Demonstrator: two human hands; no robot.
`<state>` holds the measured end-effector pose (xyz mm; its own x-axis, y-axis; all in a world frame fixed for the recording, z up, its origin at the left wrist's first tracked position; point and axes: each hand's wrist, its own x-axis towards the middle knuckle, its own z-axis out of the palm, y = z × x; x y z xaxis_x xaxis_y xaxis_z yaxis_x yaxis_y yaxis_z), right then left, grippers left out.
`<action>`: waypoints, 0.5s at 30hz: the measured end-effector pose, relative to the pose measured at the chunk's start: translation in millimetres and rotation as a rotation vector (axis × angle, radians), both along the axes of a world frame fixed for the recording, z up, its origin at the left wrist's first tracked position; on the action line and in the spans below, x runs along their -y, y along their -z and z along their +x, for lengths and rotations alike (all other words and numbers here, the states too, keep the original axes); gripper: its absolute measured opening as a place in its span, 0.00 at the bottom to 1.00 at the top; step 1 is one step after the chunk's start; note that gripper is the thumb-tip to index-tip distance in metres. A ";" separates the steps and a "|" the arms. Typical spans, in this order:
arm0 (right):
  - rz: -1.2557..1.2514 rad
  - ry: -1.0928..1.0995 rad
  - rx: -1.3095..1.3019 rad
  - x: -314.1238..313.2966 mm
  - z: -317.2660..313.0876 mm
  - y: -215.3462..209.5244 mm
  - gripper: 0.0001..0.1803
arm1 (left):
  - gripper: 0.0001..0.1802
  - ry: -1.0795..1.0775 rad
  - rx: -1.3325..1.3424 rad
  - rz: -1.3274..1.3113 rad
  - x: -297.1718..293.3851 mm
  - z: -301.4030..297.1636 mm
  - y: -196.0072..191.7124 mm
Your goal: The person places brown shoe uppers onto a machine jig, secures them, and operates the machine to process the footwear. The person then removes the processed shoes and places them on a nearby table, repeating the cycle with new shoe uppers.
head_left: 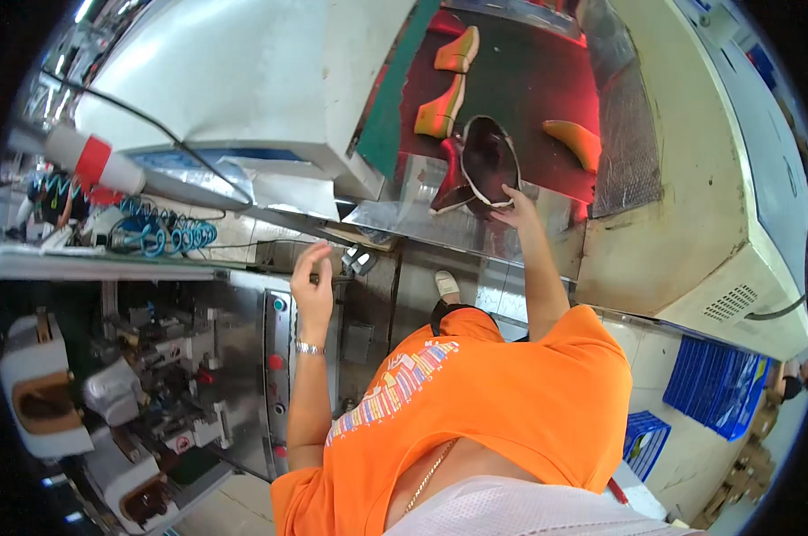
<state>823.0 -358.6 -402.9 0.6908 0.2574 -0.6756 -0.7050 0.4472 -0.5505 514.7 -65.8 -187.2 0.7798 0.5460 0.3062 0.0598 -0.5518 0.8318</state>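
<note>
At the near end of a dark belt, my right hand (513, 211) pinches the rim of a dark boot (491, 163). Its wide opening faces up, with a pale edge around it. A glossy red part (450, 170) shows at the boot's left; whether it belongs to the same boot I cannot tell. My left hand (312, 272) hangs in the air beside the machine panel, fingers loosely curled and apart, holding nothing. Farther along the belt lie wedge-shaped soles, one (458, 52) behind another (441, 111), and a third orange-lit piece (574, 143) sits at the right.
The belt (529, 71) runs under red light between a white housing (243, 71) and a cream cabinet (681, 179). A metal ledge (422, 219) edges its near end. At left stands a machine with a button panel (277, 375). Blue crates (712, 384) are stacked at right.
</note>
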 end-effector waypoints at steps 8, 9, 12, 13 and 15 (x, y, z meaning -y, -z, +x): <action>-0.140 0.518 0.557 -50.5 -48.6 -150.8 0.15 | 0.10 -0.068 -0.124 -0.345 28.3 -100.8 31.1; -0.136 0.425 0.675 -42.9 -54.4 -170.8 0.15 | 0.10 -0.046 -0.124 -0.370 32.7 -100.2 24.8; -0.339 -0.010 0.809 -35.9 -91.8 -245.6 0.10 | 0.16 0.090 -0.117 -0.647 33.7 -91.6 18.1; -0.370 -0.218 0.870 -35.2 -103.9 -253.2 0.10 | 0.19 0.143 -0.109 -0.881 41.1 -80.4 4.2; -0.555 -0.650 1.074 -44.4 -144.2 -277.9 0.11 | 0.24 0.219 -0.083 -1.206 59.7 -69.7 -7.6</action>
